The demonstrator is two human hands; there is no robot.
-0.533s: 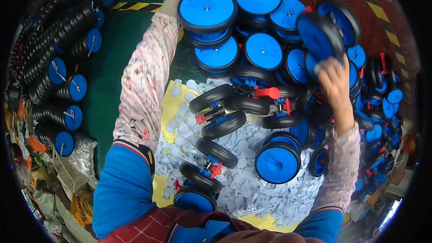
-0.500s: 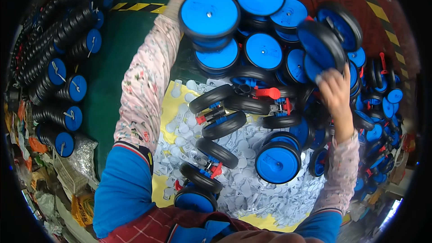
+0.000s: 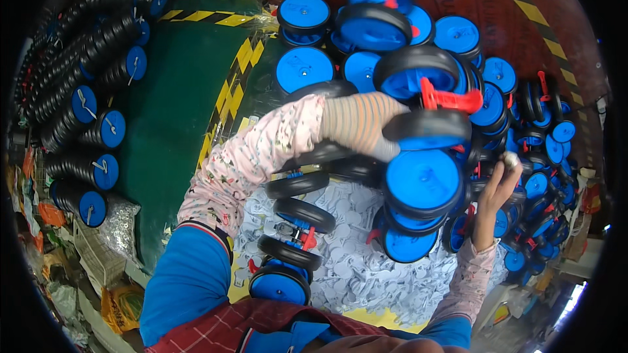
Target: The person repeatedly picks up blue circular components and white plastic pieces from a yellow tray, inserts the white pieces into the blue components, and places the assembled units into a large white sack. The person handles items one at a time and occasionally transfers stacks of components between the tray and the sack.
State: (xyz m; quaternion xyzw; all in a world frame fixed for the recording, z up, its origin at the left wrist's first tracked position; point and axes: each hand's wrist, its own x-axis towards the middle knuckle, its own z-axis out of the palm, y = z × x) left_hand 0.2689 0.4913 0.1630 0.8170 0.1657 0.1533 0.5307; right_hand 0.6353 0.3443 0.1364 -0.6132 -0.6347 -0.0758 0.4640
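Left hand (image 3: 366, 123) now sits nearer the body than in the earlier frames, away from the far wheels (image 3: 304, 10), and the right hand (image 3: 498, 189) sits lower

Far left: strapped rows of wheels (image 3: 108, 33) run lengthwise along the edge of a green surface (image 3: 157, 111). That surface gives the widest open stretch for movement, bounded on its inner side and at the far end by yellow-and-black tape (image 3: 230, 95). The left forearm crosses the inner tape on a slant.

Centre: the left hand, in a striped covering, is at the left side of a black-tyred wheel assembly (image 3: 428, 124) with a red lever (image 3: 451, 99). Its fingertips are hidden and blurred, so I cannot tell whether the grip is closed. The assembly is tilted, directly above a stack of blue-faced wheels (image 3: 422, 180). White flat pieces (image 3: 353, 248) cover the near area, where a separate wheel pair (image 3: 304, 216) lies.

Right: the right hand is raised, fingers extended, grip wide, just beside the crowded pile of wheels (image 3: 536, 186); room on that side is narrow
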